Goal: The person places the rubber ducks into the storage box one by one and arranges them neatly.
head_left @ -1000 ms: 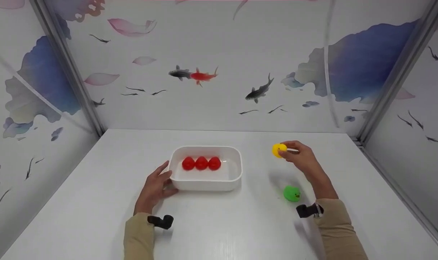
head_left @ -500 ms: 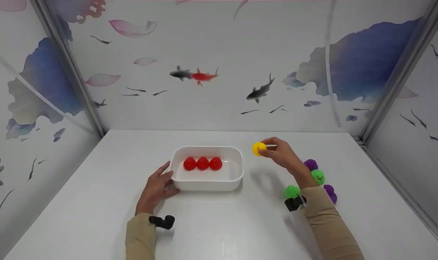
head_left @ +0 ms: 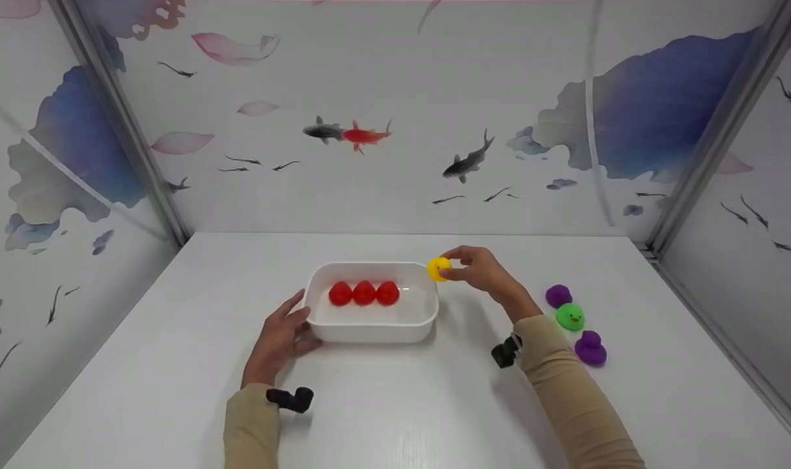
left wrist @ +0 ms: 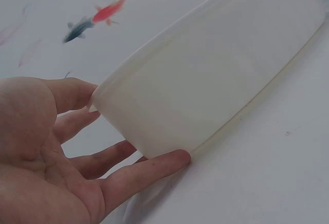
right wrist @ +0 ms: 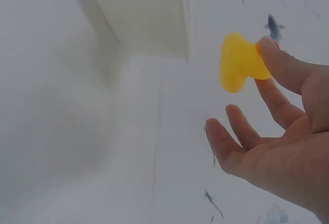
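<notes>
In the head view my left hand (head_left: 279,339) holds the left end of a white plastic container (head_left: 376,334), with three round red toys (head_left: 364,293) in a row inside it. The left wrist view shows fingertips at the container's end rim and the thumb along the bottom of its long side. My right hand (head_left: 483,270) pinches a yellow rubber duck (head_left: 438,268) between thumb and fingers, raised at the container's right rim. In the right wrist view the duck (right wrist: 237,62) hangs beside the container wall (right wrist: 144,16), with the other fingers spread loosely.
On the white table (head_left: 382,404), right of my right forearm, sit a purple duck (head_left: 558,296), a green duck (head_left: 571,317) and another purple duck (head_left: 590,348). Printed wall panels (head_left: 395,71) enclose the back and sides. Black wrist cameras (head_left: 291,399) stick out from both sleeves.
My right hand has carried the yellow duck left to the container's rim. Ducks behind the forearm have come into view, while a nearer green duck is now hidden by the sleeve. My left hand stays put.
</notes>
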Demonstrator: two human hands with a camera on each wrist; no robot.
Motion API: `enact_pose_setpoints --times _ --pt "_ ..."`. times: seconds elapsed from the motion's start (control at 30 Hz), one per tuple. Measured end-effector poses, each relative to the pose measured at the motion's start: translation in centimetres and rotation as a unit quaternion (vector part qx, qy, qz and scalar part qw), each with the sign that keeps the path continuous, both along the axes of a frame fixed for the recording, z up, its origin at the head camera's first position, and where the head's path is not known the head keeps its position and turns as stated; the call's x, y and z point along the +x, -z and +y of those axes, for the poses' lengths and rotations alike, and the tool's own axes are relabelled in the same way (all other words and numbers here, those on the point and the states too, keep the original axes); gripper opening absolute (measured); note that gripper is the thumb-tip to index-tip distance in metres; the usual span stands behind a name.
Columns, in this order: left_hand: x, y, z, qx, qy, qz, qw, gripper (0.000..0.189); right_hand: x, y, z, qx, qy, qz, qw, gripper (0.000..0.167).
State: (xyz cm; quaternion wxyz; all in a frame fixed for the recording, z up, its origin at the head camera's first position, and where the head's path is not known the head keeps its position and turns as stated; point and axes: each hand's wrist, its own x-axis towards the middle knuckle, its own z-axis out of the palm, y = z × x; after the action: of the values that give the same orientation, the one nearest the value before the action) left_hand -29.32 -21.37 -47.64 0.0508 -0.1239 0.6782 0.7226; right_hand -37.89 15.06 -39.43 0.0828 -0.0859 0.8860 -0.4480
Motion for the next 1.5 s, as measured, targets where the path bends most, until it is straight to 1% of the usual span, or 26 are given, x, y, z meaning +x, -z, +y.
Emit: enact_pose_setpoints --times 0.2,0.33,0.53,0.7,0.97,1.23,1.37,1.5 --pt "-0.1 0.0 0.0 0.01 0.002 0.003 0.9999 0.056 -0.6 0.9 -2.0 -0.009 -0.001 -0.013 0.9999 0.039" --pt "-0.2 0.0 0.2 0.018 -0.001 0.002 0.9998 0.057 -0.8 1.5 -3.0 -0.018 0.013 -0.031 0.9993 0.038" --pt "-0.1 0.0 0.3 0.026 -0.004 -0.001 0.9996 0.057 -0.9 2.1 -4.0 -0.022 0.025 -0.056 0.9979 0.039" --pt "0.0 0.0 0.0 0.021 0.0 -0.001 0.9998 0.057 -1.1 2.5 -4.7 -0.006 0.036 -0.068 0.9971 0.04" --pt "-0.1 0.3 -0.2 0.021 -0.002 0.003 0.9998 0.057 -1.0 3.0 -5.9 -0.014 0.05 -0.105 0.9931 0.041" --pt "0.1 0.6 0.1 0.019 -0.003 0.0 0.9998 0.056 -1.0 4.4 -6.2 -0.018 0.052 -0.106 0.9928 0.038" --pt "0.2 0.4 0.0 0.012 -0.004 0.003 0.9999 0.055 -1.0 4.6 -6.5 -0.023 0.056 -0.101 0.993 0.037" --pt "0.1 0.3 -0.2 0.012 -0.002 0.009 0.9999 0.056 -1.0 4.5 -6.9 -0.019 0.057 -0.078 0.9952 0.037"
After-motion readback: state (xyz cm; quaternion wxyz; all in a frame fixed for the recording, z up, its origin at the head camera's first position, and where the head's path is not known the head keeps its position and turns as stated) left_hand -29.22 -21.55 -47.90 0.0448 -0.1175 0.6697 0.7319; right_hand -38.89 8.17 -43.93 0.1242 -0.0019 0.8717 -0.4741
